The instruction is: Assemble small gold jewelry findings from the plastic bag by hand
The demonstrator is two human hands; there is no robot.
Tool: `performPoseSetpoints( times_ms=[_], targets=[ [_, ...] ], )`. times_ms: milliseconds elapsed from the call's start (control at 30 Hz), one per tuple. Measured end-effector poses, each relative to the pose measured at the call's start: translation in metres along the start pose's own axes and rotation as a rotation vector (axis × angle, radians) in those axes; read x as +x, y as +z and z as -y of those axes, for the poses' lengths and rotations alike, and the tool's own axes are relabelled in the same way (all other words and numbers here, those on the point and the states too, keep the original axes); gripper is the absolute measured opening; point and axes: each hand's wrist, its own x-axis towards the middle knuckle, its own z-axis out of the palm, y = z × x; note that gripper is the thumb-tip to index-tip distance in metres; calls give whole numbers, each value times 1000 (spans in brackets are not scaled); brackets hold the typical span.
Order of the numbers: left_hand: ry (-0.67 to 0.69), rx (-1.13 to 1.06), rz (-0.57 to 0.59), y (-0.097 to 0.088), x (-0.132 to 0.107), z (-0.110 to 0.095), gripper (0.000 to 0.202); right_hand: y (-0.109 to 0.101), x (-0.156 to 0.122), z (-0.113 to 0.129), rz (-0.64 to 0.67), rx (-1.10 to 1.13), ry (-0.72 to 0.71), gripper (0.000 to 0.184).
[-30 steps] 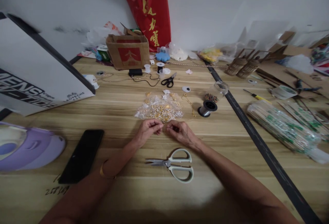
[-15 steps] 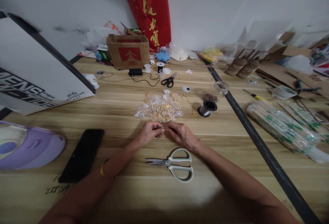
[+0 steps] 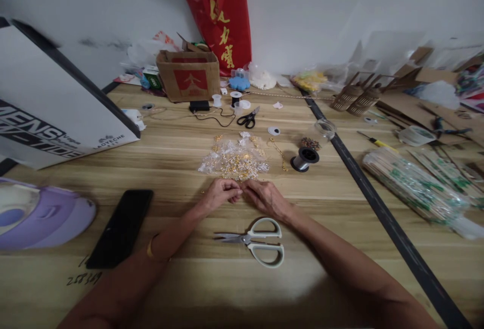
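Observation:
My left hand (image 3: 222, 193) and my right hand (image 3: 266, 196) meet fingertip to fingertip over the wooden table. Both are closed in a pinch; what lies between the fingers is too small to make out. Just beyond them is a pile of gold and silver beads and findings (image 3: 242, 162), partly in clear plastic bags. Light-handled scissors (image 3: 247, 239) lie between my forearms, blades pointing left. A gold chain (image 3: 279, 153) rests right of the pile, near a spool of silver wire (image 3: 304, 158) and a clear jar of mixed beads (image 3: 311, 142).
To the left are a black phone (image 3: 121, 228), a purple and white object (image 3: 45, 213) and a large white box (image 3: 64, 102). Black scissors (image 3: 248, 117), thread spools and a brown paper bag (image 3: 188, 77) stand farther back. A plastic-wrapped bundle of sticks (image 3: 416, 183) lies at right.

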Motion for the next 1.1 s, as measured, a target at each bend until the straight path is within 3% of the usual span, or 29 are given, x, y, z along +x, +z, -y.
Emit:
performPoseSetpoints(
  times_ms=[300,600,1100],
  targets=[
    [-60,-70,12,-2,0,-3,36,-2,1,2,-32,76,40,16],
    [-10,-122,-12,0,-3,-6,43,-2,1,4,4,128,67,23],
    [-35,-125,-7,2,-3,-6,42,-4,2,6,-19,161,51,17]
  ],
)
